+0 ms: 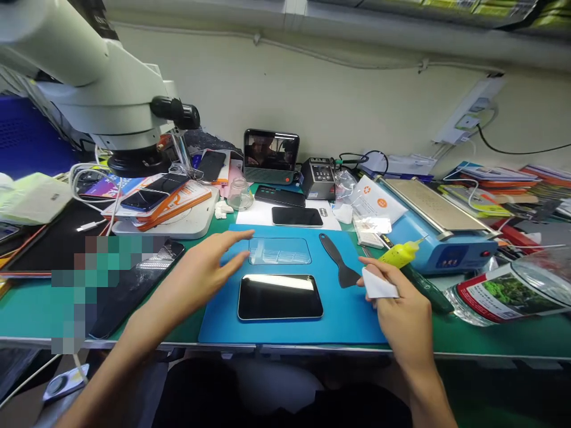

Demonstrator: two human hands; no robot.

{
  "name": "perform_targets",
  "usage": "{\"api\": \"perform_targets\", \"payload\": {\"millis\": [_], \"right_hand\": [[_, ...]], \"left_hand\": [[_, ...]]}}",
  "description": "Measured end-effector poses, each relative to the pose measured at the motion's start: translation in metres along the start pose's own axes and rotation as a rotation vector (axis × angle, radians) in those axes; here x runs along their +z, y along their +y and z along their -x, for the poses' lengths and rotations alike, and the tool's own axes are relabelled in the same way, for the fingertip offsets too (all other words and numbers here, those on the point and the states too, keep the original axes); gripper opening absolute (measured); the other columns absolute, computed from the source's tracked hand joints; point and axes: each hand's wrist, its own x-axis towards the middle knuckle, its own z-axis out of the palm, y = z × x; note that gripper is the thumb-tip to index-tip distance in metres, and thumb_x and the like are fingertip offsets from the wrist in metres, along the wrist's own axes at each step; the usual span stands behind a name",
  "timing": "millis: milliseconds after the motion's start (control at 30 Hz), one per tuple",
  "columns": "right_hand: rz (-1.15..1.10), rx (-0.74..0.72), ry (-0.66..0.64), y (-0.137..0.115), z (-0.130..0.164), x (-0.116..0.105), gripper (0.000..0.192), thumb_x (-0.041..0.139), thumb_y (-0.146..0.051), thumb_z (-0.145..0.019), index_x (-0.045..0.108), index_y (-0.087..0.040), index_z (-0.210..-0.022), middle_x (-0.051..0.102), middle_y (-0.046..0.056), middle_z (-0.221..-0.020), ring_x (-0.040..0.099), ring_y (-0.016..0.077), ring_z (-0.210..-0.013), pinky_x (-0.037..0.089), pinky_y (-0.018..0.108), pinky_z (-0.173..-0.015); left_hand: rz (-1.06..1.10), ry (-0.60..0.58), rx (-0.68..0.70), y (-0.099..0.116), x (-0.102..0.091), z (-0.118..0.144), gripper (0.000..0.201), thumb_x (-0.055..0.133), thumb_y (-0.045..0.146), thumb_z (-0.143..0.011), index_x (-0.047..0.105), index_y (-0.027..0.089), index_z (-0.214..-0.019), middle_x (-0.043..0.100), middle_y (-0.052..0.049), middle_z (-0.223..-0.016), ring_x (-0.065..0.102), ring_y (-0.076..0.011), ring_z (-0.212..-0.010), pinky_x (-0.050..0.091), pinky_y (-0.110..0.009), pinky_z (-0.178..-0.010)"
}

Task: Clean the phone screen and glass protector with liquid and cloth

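A dark glass-fronted smartphone (pixel 280 296) lies flat, screen up, near the front of a blue rectangular work mat (pixel 223 324) on the green bench top (pixel 27 312). Just behind it on the mat lies a clear plastic screen protector sheet (pixel 279 250). The left hand (pixel 209 266) hovers over the mat's left edge, fingers stretched out flat and loosely spread, holding nothing; its fingertips reach almost to the clear sheet. The right hand (pixel 399 303) is at the mat's right edge, thumb and forefinger pinched on a small white wipe (pixel 379 285). Just beside that wipe lies a black plastic scraper (pixel 339 260), its blade toward the right hand. A yellow squeeze bottle with a thin nozzle (pixel 400 254) lies just behind the right hand, in front of a blue screen-separator machine with a metal plate (pixel 439 232). Behind the mat a second black phone (pixel 297 216) rests on white paper. A white microscope (pixel 96 77) stands over the bench's left side.
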Motion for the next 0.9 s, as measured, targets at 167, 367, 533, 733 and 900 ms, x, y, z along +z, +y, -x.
{"api": "perform_targets", "payload": {"millis": [167,367,533,733,900], "right_hand": [[0.079,-0.082,0.109,0.012,0.002,0.002,0.037,0.06,-0.054,-0.102,0.082,-0.025,-0.109,0.081,0.007,-0.102,0.073,0.0265,-0.089,0.058,0.038,-0.081],[0.214,-0.232,0.135,0.026,0.002,0.004,0.044,0.053,-0.055,-0.107,0.08,-0.024,-0.121,0.07,0.013,-0.126,0.066,0.0349,-0.123,0.055,0.054,-0.106],[0.225,-0.273,0.149,0.026,0.004,0.007,0.04,0.053,-0.049,-0.108,0.075,-0.023,-0.129,0.066,0.014,-0.14,0.059,0.0368,-0.137,0.05,0.059,-0.114],[0.187,-0.292,0.151,0.026,0.008,0.006,0.033,0.055,-0.043,-0.108,0.075,-0.024,-0.127,0.068,0.012,-0.138,0.063,0.0331,-0.134,0.054,0.053,-0.11],[0.121,-0.346,0.103,0.013,0.007,0.005,0.031,0.055,-0.04,-0.109,0.073,-0.025,-0.129,0.071,0.012,-0.136,0.064,0.0322,-0.132,0.051,0.055,-0.113]], "left_hand": [[-0.206,-0.155,0.134,-0.009,0.015,-0.04,0.061,0.067,0.055,-0.099,0.061,0.023,-0.15,0.062,-0.013,-0.157,0.055,-0.0378,-0.146,0.044,-0.053,-0.121],[-0.274,-0.239,0.189,-0.015,0.015,-0.054,0.065,0.07,0.056,-0.096,0.059,0.024,-0.151,0.066,-0.013,-0.149,0.058,-0.0381,-0.138,0.047,-0.05,-0.114],[-0.304,-0.258,0.236,-0.008,0.01,-0.051,0.063,0.066,0.052,-0.099,0.055,0.024,-0.155,0.069,-0.013,-0.139,0.063,-0.0365,-0.129,0.05,-0.048,-0.109],[-0.289,-0.28,0.271,-0.01,0.004,-0.05,0.065,0.063,0.056,-0.099,0.054,0.026,-0.156,0.067,-0.014,-0.142,0.065,-0.0354,-0.128,0.051,-0.047,-0.11],[-0.258,-0.314,0.269,-0.011,0.0,-0.052,0.061,0.067,0.055,-0.095,0.059,0.028,-0.15,0.067,-0.012,-0.143,0.066,-0.0344,-0.127,0.053,-0.045,-0.109]]}}
